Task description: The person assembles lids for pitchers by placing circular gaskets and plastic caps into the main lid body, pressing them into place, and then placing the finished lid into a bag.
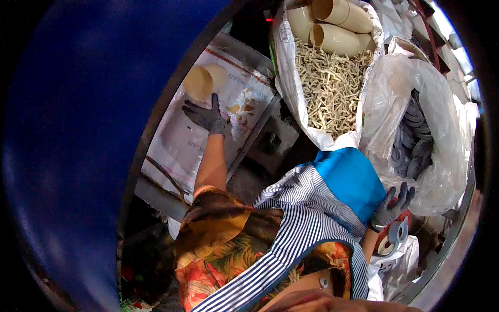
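Observation:
My left hand [208, 115], in a dark glove, reaches over a sheet-covered surface [182, 138] with its fingers spread. Just beyond its fingertips lies a cream-coloured cup-like piece [199, 83], its wide mouth facing left; I cannot tell whether a finger touches it. Small brownish scraps [241, 110] lie to the right of that hand. Low on the right, my right hand [393, 207], in a grey glove, has its fingers apart and holds nothing visible. Close below it are a grey ring-shaped part [398, 232] and a red round object [383, 243], partly hidden.
A white sack [288, 88] full of short beige sticks [330, 88] stands ahead, with large cream tubes [338, 39] on top. Beside it, a clear plastic bag [447, 156] holds grey ring parts [414, 135]. A large blue panel [88, 130] fills the left side.

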`<action>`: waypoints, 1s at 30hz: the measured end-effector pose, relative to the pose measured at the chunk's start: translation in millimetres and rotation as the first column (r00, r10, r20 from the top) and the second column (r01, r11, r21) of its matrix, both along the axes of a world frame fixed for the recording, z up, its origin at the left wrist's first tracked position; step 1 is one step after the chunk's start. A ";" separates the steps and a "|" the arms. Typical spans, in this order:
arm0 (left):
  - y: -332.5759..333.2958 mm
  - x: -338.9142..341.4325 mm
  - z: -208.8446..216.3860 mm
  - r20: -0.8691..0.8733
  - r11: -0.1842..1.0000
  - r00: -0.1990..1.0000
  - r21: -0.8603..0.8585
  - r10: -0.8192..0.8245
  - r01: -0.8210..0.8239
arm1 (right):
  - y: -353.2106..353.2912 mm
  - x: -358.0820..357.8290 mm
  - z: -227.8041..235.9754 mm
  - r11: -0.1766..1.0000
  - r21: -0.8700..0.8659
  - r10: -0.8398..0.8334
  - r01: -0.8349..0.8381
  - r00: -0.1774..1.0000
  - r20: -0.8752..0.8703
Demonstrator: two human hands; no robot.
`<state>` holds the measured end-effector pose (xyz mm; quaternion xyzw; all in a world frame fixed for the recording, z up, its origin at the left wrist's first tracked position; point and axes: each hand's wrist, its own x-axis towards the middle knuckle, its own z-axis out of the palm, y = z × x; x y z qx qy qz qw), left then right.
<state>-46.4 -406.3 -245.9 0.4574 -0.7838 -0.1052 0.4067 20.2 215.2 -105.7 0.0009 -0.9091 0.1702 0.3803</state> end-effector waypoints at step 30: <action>257.0 81.5 208.2 -0.007 -0.289 -0.294 -0.165 -0.956 0.943 | -40.7 51.2 80.7 0.350 -0.783 0.861 -0.514 0.506 0.052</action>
